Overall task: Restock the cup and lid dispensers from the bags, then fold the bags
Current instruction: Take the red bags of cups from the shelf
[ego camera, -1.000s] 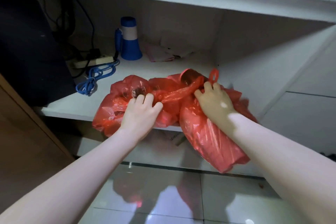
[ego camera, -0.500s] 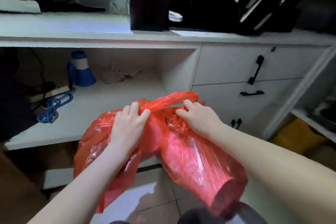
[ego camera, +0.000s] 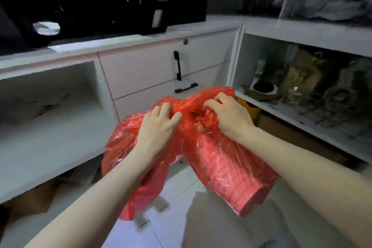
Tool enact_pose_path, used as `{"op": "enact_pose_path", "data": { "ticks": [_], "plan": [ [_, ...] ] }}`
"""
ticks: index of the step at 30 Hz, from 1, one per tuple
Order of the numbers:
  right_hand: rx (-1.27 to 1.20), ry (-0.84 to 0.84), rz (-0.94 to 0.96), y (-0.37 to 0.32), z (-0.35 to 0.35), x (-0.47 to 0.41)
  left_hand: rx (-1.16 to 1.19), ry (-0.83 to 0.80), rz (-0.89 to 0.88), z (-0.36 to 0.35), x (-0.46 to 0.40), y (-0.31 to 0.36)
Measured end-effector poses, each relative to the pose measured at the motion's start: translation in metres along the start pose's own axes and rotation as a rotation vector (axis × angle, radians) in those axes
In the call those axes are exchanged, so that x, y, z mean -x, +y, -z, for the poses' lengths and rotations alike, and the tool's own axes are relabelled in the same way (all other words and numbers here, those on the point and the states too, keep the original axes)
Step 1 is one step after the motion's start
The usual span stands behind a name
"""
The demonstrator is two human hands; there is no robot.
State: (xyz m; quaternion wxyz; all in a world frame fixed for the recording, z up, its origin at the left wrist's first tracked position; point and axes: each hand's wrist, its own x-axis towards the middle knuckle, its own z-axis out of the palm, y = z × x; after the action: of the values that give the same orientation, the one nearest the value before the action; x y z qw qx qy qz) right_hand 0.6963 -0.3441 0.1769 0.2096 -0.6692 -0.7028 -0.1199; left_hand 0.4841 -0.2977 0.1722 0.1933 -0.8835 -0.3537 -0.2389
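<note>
Overhead, crinkly red plastic bags (ego camera: 211, 159)

Two red plastic bags are held up in the air in front of the white cabinet, their gathered tops bunched together between the hands. The left bag (ego camera: 128, 147) is thin, see-through and crumpled, and hangs loose and slack toward the floor. The right bag (ego camera: 225, 169) is stretched tight around a long stack of cups (ego camera: 239, 183), which lies tilted, its flat round end pointing down to the near right. Both bags are glossy and wrinkled.
</note>
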Motion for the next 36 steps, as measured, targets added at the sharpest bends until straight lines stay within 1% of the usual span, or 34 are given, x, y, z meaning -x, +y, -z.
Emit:
{"op": "enact_pose_path", "data": {
  "ticks": [3,6,10,12,15,18,20,24,27,30,36],
  "plan": [
    [-0.032,0.031,-0.075,0.061,0.019,-0.007,0.063,-0.047,-0.056,-0.014,-0.072,0.031],
    [-0.005,0.06,-0.14,0.114,0.062,-0.029,0.114,-0.087,-0.099,-0.01,-0.15,0.058],
    [0.011,0.091,-0.225,0.176,0.153,-0.068,0.176,-0.052,-0.136,0.033,-0.264,0.093],
    [0.016,0.118,-0.253,0.206,0.208,-0.091,0.188,-0.035,-0.132,0.062,-0.324,0.11],
    [0.008,0.171,-0.305,0.252,0.283,-0.123,0.266,0.027,-0.1,0.104,-0.408,0.136],
    [0.018,0.216,-0.323,0.295,0.339,-0.152,0.327,0.074,-0.076,0.131,-0.48,0.161],
    [0.033,0.237,-0.337,0.321,0.362,-0.168,0.389,0.105,-0.047,0.139,-0.519,0.176],
    [0.06,0.299,-0.411,0.375,0.376,-0.187,0.493,0.148,0.021,0.125,-0.577,0.203],
    [0.019,0.332,-0.524,0.417,0.369,-0.198,0.548,0.134,0.025,0.094,-0.61,0.218],
    [-0.03,0.36,-0.655,0.455,0.358,-0.215,0.616,0.102,-0.012,0.058,-0.649,0.227],
    [-0.009,0.445,-0.887,0.527,0.344,-0.243,0.741,0.056,-0.117,-0.01,-0.742,0.24]
  ]
}}
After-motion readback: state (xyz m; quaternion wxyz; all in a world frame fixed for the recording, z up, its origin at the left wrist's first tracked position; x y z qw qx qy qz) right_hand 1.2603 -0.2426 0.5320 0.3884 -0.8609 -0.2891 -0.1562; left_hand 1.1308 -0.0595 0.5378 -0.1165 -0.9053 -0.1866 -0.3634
